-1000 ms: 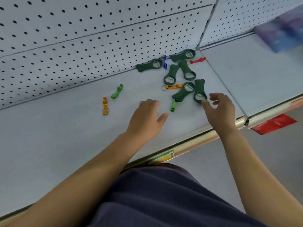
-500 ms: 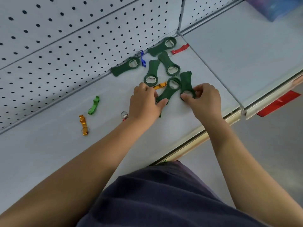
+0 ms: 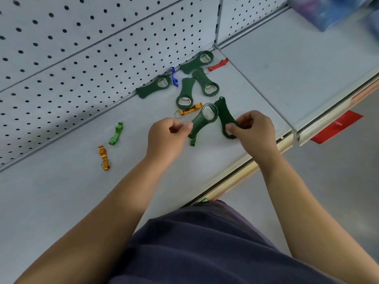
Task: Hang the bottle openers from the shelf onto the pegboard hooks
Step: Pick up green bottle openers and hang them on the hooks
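Several dark green bottle openers lie on the grey shelf (image 3: 61,197) near the pegboard (image 3: 82,58). My left hand (image 3: 166,138) pinches the handle end of one dark green opener (image 3: 204,119), its ring end lifted. My right hand (image 3: 254,130) grips the ring end of a second dark green opener (image 3: 224,113). Others rest at the back: one against the pegboard (image 3: 153,88), one (image 3: 185,94) in the middle, two at the corner (image 3: 196,62) (image 3: 206,83). Small keychain openers lie around: orange (image 3: 103,157), green (image 3: 117,133), orange (image 3: 190,109), blue (image 3: 174,76), red (image 3: 218,64).
The shelf's front edge with its price rail (image 3: 235,179) runs diagonally under my forearms. A second shelf section (image 3: 287,64) lies to the right, with a blurred blue package (image 3: 332,11) at its far end. A red tag (image 3: 336,127) hangs from the rail.
Both hands reached forward onto the pile and closed, each on a dark green opener. The openers are now lifted slightly off the shelf. The view has tilted closer.
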The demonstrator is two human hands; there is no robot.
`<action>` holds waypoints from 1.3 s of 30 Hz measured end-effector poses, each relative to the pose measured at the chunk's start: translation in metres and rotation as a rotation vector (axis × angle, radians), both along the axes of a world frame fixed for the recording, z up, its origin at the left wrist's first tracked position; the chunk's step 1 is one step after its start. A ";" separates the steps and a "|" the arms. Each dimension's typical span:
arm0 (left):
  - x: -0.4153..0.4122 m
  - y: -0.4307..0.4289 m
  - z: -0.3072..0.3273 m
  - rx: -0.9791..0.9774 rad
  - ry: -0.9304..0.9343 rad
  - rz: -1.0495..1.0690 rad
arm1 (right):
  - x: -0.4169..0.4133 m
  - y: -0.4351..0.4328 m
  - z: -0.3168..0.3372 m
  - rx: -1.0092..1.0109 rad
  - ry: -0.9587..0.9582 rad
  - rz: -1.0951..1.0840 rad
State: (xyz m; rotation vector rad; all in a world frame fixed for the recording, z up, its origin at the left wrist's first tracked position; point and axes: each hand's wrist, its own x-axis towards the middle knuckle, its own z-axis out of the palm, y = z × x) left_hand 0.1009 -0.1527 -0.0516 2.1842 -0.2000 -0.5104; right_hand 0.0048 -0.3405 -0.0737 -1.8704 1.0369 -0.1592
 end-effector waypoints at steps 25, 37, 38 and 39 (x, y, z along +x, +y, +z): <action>-0.099 0.267 0.114 -0.902 0.379 0.512 | -0.031 0.255 0.133 0.644 -0.528 0.260; -0.167 0.454 0.157 -0.728 -0.022 0.463 | -0.050 0.458 0.159 0.822 -0.545 0.428; -0.172 0.467 0.159 -0.724 -0.041 0.462 | -0.053 0.472 0.161 0.823 -0.545 0.444; -0.177 0.479 0.161 -0.724 -0.058 0.463 | -0.056 0.486 0.163 0.816 -0.543 0.457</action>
